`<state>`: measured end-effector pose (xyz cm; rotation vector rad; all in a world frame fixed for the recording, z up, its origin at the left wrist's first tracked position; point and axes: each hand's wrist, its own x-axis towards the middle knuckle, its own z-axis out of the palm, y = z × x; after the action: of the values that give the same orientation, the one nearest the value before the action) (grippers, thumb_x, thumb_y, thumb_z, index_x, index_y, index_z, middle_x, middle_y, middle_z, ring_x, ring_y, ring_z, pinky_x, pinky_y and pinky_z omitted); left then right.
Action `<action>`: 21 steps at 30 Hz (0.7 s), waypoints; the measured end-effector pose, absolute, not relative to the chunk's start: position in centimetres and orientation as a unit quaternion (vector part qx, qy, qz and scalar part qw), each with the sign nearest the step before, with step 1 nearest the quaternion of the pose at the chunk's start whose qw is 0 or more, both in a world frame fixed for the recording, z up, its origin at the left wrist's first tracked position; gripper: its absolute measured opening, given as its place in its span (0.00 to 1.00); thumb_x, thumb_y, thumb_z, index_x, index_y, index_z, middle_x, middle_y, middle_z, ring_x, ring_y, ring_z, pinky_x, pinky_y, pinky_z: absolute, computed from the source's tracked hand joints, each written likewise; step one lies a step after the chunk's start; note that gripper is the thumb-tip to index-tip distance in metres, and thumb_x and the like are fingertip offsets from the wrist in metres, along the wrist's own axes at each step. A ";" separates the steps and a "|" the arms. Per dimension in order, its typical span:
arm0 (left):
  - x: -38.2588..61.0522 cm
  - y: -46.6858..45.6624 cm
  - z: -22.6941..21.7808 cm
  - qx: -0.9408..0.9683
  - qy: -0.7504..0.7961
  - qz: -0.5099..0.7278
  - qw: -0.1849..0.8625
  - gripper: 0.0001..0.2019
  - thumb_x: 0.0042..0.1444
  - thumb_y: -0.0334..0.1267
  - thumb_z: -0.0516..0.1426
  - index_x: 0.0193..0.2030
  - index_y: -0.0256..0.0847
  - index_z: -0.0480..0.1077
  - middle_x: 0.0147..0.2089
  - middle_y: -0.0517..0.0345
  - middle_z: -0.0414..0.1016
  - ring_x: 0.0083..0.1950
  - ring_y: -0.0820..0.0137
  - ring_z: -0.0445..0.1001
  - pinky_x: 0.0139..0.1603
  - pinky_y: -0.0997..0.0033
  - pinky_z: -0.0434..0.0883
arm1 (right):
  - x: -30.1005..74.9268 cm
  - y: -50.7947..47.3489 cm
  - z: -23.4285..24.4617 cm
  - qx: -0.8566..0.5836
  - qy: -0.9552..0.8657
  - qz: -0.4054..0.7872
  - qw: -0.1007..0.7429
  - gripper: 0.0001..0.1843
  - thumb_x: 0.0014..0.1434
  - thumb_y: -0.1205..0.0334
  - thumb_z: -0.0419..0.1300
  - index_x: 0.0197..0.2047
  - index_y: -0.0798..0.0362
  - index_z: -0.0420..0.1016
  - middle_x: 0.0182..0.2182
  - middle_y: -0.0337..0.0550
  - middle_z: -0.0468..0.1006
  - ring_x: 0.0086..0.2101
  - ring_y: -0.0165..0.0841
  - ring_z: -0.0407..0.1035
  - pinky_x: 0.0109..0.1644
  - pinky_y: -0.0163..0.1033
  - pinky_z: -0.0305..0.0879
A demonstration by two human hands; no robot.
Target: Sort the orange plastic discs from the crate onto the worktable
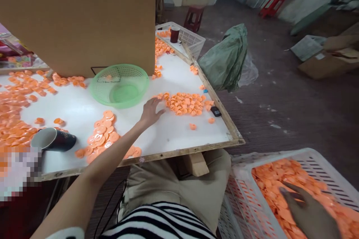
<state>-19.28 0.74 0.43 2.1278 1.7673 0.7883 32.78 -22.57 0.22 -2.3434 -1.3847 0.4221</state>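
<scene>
My left hand (152, 112) reaches over the white tabletop, its fingers apart at the left edge of a pile of small orange cup-shaped plastic pieces (185, 104). Its fingertips are at the nearest pieces, and I see nothing held. Down at the right, my right hand (311, 209) is low over a white plastic crate (311, 155) full of orange plastic pieces (283, 171). Slightly blurred, its thumb and fingers are apart among the pieces. A heap of flat orange discs (103, 132) lies left of my left forearm.
A green plastic basket (120, 97) stands before a large cardboard panel (84, 18). A dark mug (60, 140) lies on its side at left, near more orange pieces (17, 112). A small black device (215, 111) sits by the wooden edge (221, 114). Beyond is a green sack (227, 59).
</scene>
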 end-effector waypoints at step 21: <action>-19.8 -4.6 -0.6 0.792 0.572 0.201 0.077 0.25 0.62 0.46 0.54 0.65 0.43 0.61 0.70 0.43 0.54 0.71 0.51 0.49 0.70 0.43 0.44 | 6.9 -12.0 0.8 -0.605 -0.692 0.287 0.269 0.15 0.62 0.57 0.53 0.48 0.52 0.74 0.44 0.48 0.76 0.38 0.38 0.72 0.46 0.42 0.65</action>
<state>-19.83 -4.55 -0.58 2.3735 1.7130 0.6017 6.90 -12.02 0.80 -1.6321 -1.8657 0.7748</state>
